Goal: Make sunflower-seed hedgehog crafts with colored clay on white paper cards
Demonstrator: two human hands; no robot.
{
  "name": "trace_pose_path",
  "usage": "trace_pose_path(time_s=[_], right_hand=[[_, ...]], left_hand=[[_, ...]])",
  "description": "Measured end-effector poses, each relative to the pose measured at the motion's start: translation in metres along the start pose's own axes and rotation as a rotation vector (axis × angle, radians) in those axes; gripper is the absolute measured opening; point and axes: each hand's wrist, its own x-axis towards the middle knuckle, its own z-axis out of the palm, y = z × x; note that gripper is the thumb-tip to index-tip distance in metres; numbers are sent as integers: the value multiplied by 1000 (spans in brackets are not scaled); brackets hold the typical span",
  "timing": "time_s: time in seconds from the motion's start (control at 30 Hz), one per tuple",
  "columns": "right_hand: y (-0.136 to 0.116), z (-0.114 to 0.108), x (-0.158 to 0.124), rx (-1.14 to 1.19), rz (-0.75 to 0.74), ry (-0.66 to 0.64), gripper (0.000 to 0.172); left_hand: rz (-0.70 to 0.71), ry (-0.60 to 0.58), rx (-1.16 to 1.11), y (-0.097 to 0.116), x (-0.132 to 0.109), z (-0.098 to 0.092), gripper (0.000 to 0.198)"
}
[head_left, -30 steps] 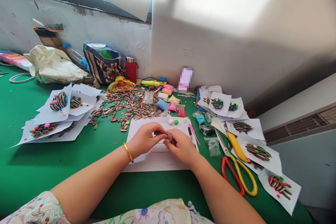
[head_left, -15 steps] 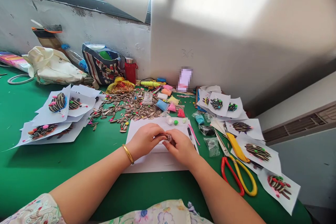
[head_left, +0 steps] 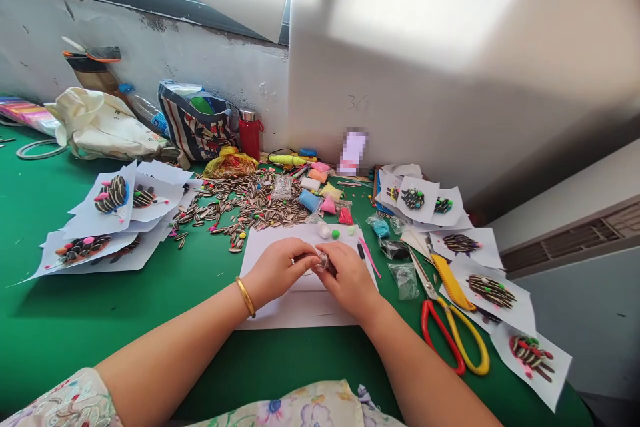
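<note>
Over white paper (head_left: 310, 317), my left hand (head_left: 280, 270) and my right hand (head_left: 350, 280) meet at a small clear plastic packet (head_left: 321, 261) with something brownish in it. Both hands are closed, their fingertips pinching the packet from either side. Much of it is hidden by my fingers. Small balls of clay, one white (head_left: 324, 231) and one green (head_left: 336, 233), rest at the sheet's far edge. A black pen (head_left: 361, 251) and a pink tool (head_left: 373, 260) lie beside my right hand.
Sunflower seeds (head_left: 250, 200) spread beyond the paper, with clay packets (head_left: 309, 200) alongside. Red-and-yellow-handled scissors (head_left: 440, 320) and a yellow utility knife (head_left: 453, 280) lie right. Seed pictures on paper (head_left: 100, 240) are stacked left; more (head_left: 490, 290) lie right. A red bottle (head_left: 249, 137) stands behind.
My fingers have shifted slightly on the packet, and more of the clear plastic shows between them. The things on the table have not moved.
</note>
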Motion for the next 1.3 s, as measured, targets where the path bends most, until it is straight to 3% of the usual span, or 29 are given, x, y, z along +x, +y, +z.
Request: trace_pose_path(time_s=[0.1, 0.2, 0.4, 0.57, 0.7, 0.87, 1.07, 1.17, 1.3], right_hand=[[0, 3, -1, -18, -22, 10, 39], [-1, 7, -2, -41, -45, 8, 38], [-3, 9, -2, -38, -32, -21, 30], [-3, 3, 1, 79, 18, 2, 27], [2, 0, 0, 218, 110, 43, 24], [3, 2, 0, 286, 126, 33, 29], [-4, 2, 1, 315, 152, -43, 26], [-1, 2, 1, 356, 195, -42, 30], [9, 2, 1, 399, 299, 62, 38]], left_hand=[[-102, 21, -139, 2, 1, 3, 16], [-160, -13, -243, 0, 2, 8, 13], [-110, -71, -164, -5, 0, 15, 12], [-11, 141, -78, -1, -3, 9, 14], [-29, 285, -192, -3, -1, 6, 15], [-111, 154, -436, -5, 2, 9, 20], [38, 75, -168, -2, -3, 12, 4], [43, 170, -181, -2, -3, 11, 6], [-111, 373, -448, -6, 2, 7, 12]])
